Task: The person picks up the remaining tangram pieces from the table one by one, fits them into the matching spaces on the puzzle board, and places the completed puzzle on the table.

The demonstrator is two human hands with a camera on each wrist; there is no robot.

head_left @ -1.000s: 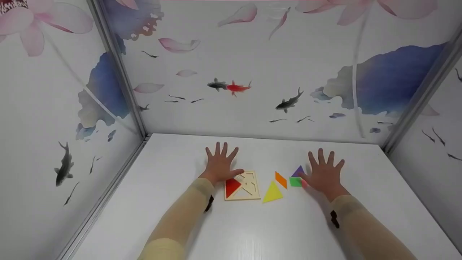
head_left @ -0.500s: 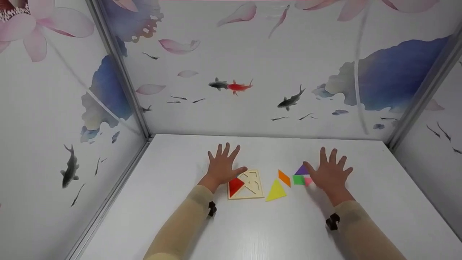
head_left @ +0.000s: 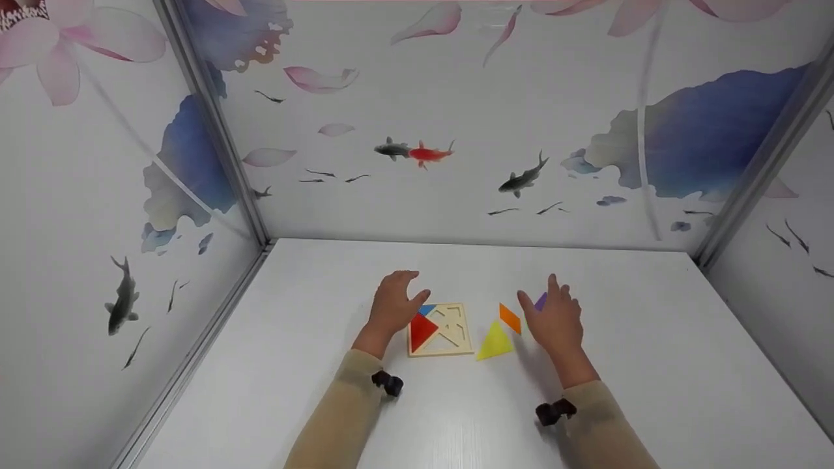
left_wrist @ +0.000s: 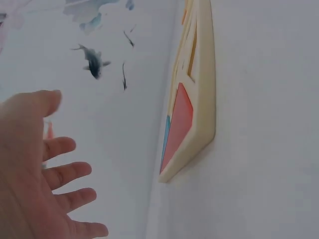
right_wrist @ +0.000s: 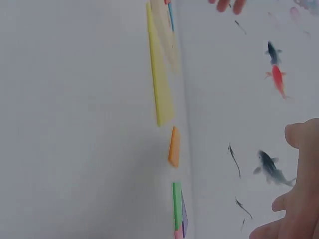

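Observation:
A square wooden tangram board (head_left: 464, 335) lies on the white table with a red triangle (head_left: 422, 333) and a blue piece (head_left: 427, 310) set in its left side. My left hand (head_left: 389, 305) hovers at the board's left edge, fingers bent loosely and holding nothing. To the board's right lie a yellow triangle (head_left: 495, 342) and an orange parallelogram (head_left: 510, 318). My right hand (head_left: 554, 319) is raised over the pieces farther right, its fingers apart and nothing in them. It partly covers a purple piece (head_left: 541, 301); the green piece (right_wrist: 177, 204) and pink piece (right_wrist: 178, 234) show in the right wrist view.
White panels printed with fish and petals enclose the table (head_left: 449, 404) at the back and both sides. Metal posts (head_left: 218, 124) stand at the corners. Small black devices (head_left: 556, 412) sit on both wrists.
Both hands were spread wide with straight fingers; now their fingers bend. The right hand has moved left, over the green and pink pieces. The left has drawn back slightly, uncovering the blue piece.

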